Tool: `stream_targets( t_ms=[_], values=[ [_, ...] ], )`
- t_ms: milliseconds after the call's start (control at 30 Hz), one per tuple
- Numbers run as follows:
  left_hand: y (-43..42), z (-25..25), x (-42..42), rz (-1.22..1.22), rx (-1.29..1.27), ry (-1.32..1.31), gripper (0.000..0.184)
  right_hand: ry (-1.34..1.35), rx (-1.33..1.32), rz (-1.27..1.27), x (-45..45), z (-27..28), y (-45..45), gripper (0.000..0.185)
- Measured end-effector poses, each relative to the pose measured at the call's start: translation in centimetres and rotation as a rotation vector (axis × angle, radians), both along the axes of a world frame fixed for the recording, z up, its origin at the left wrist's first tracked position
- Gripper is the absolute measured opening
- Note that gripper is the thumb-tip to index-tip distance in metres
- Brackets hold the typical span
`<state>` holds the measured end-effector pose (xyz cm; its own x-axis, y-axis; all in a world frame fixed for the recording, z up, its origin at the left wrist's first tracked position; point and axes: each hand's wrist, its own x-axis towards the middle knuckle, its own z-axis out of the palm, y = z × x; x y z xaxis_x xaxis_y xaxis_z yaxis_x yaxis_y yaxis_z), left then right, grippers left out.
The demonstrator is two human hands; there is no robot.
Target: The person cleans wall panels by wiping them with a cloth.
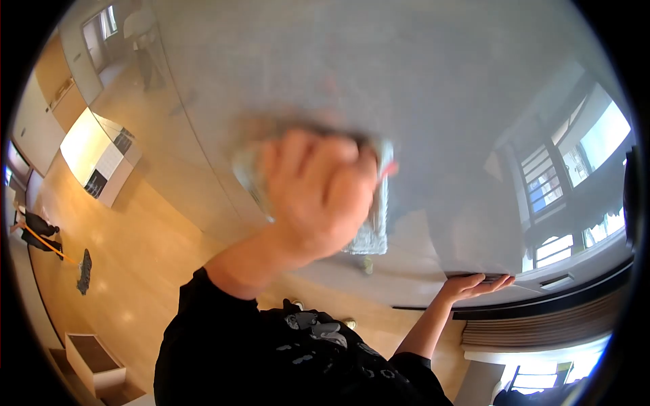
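Note:
My left hand [321,189] is closed around a pale grey-green cloth [369,237], pressed against a large glossy grey panel [420,81]. Motion blurs the hand and the cloth's upper part; the cloth's fluffy lower edge hangs below the fingers. A small pinkish-red spot shows at its right side, too blurred to name. To the lower right, my right hand [474,287] lies with its fingers stretched out along the panel's lower edge. A dark strip shows beside those fingers, and I cannot tell if it is an object or a reflection.
At the far left a person [42,230] in dark clothes holds an orange-handled mop [83,272] on the wooden floor [156,237]. An open wooden box-like unit [95,362] stands at lower left. Pleated curtains [542,328] hang at lower right. Windows reflect in the panel.

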<state>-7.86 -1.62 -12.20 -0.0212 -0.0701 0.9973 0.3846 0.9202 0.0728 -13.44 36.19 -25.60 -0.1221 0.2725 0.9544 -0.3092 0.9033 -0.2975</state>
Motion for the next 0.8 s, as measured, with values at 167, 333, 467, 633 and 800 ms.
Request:
stream_targets(
  t_ms=[167, 333, 467, 633, 800],
  values=[
    [-1.3, 1.9, -2.2, 0.061, -0.016, 0.136, 0.032, 0.037, 0.028, 0.031, -0.9, 0.4, -0.5, 0.061],
    [-1.1, 4.3, -3.0, 0.125, 0.014, 0.183, 0.026, 0.033, 0.032, 0.045, -1.3, -0.1, -0.6, 0.060],
    [1.2, 0.8, -3.0, 0.019, -0.022, 0.117, 0.029, 0.018, 0.049, 0.039, -1.2, -0.3, -0.6, 0.059],
    [-2.3, 6.3, -3.1, 0.191, -0.113, 0.180, 0.026, 0.019, 0.098, 0.036, -1.6, -0.7, -0.2, 0.059],
    [0.7, 1.1, -1.8, -0.025, -0.075, -0.037, 0.030, 0.022, 0.130, 0.007, -1.7, -0.8, -0.2, 0.061]
  ],
)
